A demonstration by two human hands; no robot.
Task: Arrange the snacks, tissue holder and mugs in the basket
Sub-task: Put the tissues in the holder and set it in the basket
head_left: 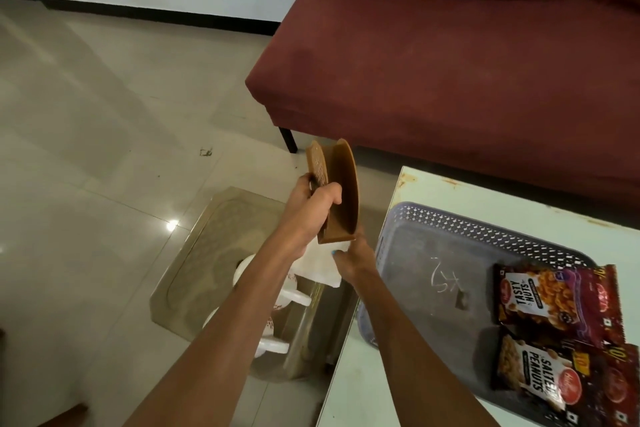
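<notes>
My left hand (313,199) grips a brown tissue holder (341,191), held tilted in the air left of the table. Below it, my right hand (355,258) pinches white tissues (318,265) at the holder's lower end. A grey perforated basket (450,222) lies on the pale table and holds snack packets: Tasty Nuts (540,295) and Salted Peanuts (533,374), with dark red packets beside them. Two white patterned mugs (277,291) (270,336) stand on a low glass table, partly hidden by my left forearm.
The pale table (367,374) fills the lower right, its edge near my right forearm. A maroon sofa (450,62) stands behind it. The low glass side table (214,246) sits on the tiled floor at left.
</notes>
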